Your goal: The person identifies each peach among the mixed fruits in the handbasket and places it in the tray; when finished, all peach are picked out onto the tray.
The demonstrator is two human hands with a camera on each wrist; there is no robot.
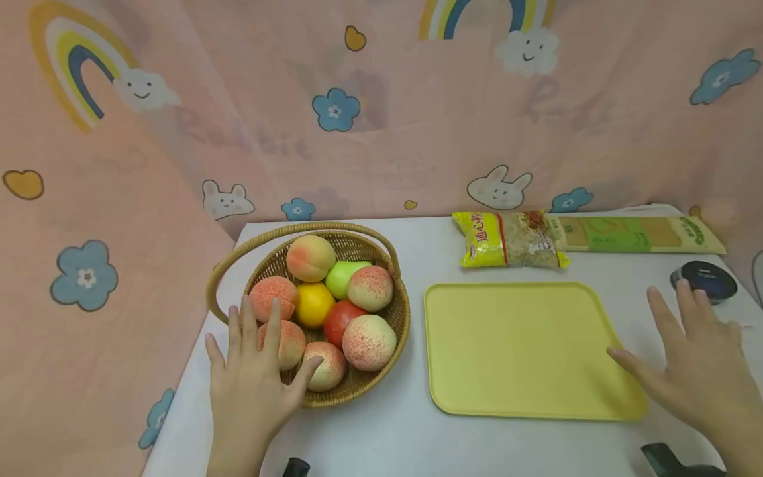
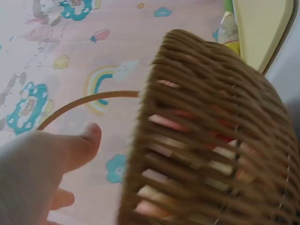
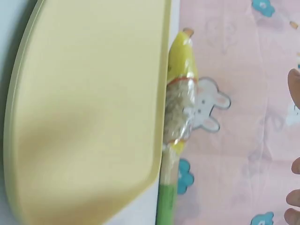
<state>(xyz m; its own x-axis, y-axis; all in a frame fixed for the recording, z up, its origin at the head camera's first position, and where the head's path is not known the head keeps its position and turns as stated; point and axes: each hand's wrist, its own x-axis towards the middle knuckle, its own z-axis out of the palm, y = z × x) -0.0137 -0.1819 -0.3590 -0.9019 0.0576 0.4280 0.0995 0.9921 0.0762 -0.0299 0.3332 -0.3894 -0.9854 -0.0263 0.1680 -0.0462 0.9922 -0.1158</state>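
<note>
My left hand (image 1: 253, 381) is spread, fingers straight, above the front left part of a wicker basket (image 1: 404, 324); whether it touches the fruit is unclear. Inside lie several peaches (image 1: 369, 342), a green fruit (image 1: 348, 278), a yellow fruit (image 1: 314, 305) and a red fruit (image 1: 342, 322). In the left wrist view the hand's thumb (image 2: 82, 147) is apart from the basket's wall (image 2: 201, 136). My right hand (image 1: 697, 364), also spread and holding nothing, hovers by the right edge of a yellow tray (image 1: 524, 351). Only some of its fingertips (image 3: 293, 199) show in the right wrist view.
Behind the tray lies a yellow-ended clear bag of pasta (image 1: 512, 240). A long flat noodle pack (image 1: 638, 234) extends to its right. A dark round object (image 1: 705, 281) sits beyond the right hand. A patterned pink cloth (image 1: 369, 165) hangs behind the white table (image 1: 357, 444).
</note>
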